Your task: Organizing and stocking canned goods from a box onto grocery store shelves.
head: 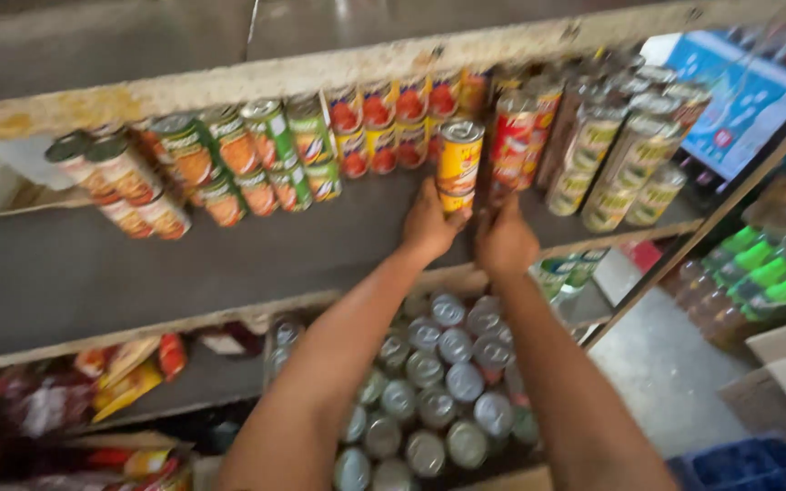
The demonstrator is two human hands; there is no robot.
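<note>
shelf (138, 264): dark board, cans lined along the back
can rows: green-label (270, 136), red tomato-label (384, 123), pale-label (611, 155); count unclear, blurred
yellow cans (458, 164): 2, stacked, silver top, mid-shelf at the front
left hand (429, 223): fingers curled on lower can
right hand (502, 241): closed beside it; contact unclear

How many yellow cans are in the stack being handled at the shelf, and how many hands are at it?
Yellow cans in the stack: 2
Hands at it, left hand and right hand: 2
Total: 4
</note>
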